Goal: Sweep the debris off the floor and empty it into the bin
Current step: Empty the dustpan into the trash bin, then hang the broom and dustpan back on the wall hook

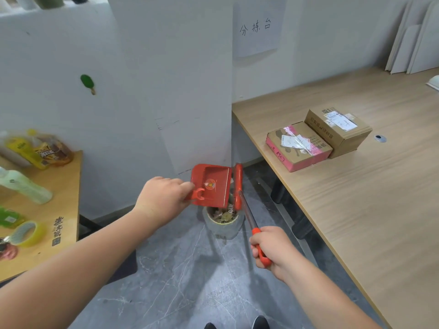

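Observation:
My left hand (164,198) grips a red dustpan (212,185) and holds it tilted on edge right above a small round bin (224,225) lined with a clear bag. Brown, leaf-like debris (225,213) lies inside the bin, just under the pan's lower edge. My right hand (273,250) is closed on the red grip of a small broom (238,186). Its metal shaft slants up to a red head that rests against the pan's right side, over the bin.
The bin stands on grey marble-pattern floor (180,281) at a white wall corner. A long wooden table (368,198) with two cardboard boxes (318,138) is on the right. A smaller table (64,210) with bottles, snacks and tape rolls is on the left.

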### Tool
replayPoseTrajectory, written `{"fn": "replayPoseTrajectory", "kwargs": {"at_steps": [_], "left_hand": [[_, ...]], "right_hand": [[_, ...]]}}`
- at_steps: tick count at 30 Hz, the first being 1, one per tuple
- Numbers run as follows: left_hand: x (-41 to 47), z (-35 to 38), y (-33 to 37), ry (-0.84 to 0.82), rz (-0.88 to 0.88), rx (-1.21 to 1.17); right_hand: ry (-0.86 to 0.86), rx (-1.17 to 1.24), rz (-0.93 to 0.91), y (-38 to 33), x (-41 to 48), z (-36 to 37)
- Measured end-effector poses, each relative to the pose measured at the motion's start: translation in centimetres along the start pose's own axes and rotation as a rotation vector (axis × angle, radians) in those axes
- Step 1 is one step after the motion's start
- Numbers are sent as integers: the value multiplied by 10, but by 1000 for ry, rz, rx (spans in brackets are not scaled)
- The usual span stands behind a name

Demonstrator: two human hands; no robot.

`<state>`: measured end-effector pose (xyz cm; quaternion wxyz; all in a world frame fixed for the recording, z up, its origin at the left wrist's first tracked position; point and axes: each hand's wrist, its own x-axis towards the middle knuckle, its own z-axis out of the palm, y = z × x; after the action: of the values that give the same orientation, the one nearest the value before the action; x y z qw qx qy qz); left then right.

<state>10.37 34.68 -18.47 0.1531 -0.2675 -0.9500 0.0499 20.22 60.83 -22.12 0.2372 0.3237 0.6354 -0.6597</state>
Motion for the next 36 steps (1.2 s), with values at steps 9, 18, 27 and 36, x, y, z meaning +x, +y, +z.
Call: {"fn": "replayPoseTrajectory", "kwargs": {"at_steps": [9,18,27,36], "left_hand": [[8,-54,-19,-101,-491,-63],[9,-78,-19,-152,-560,21],[8,-104,-11,-109,-653,49],[6,-128,2,-119,-679,122]], "right_hand": [[-251,-62,-33,-62,-34,11],[-435,-256,-81,-111,-48,40],[-570,-366,-296,-153,-71,45],[-570,-508,-818,-172,-83,61]]}}
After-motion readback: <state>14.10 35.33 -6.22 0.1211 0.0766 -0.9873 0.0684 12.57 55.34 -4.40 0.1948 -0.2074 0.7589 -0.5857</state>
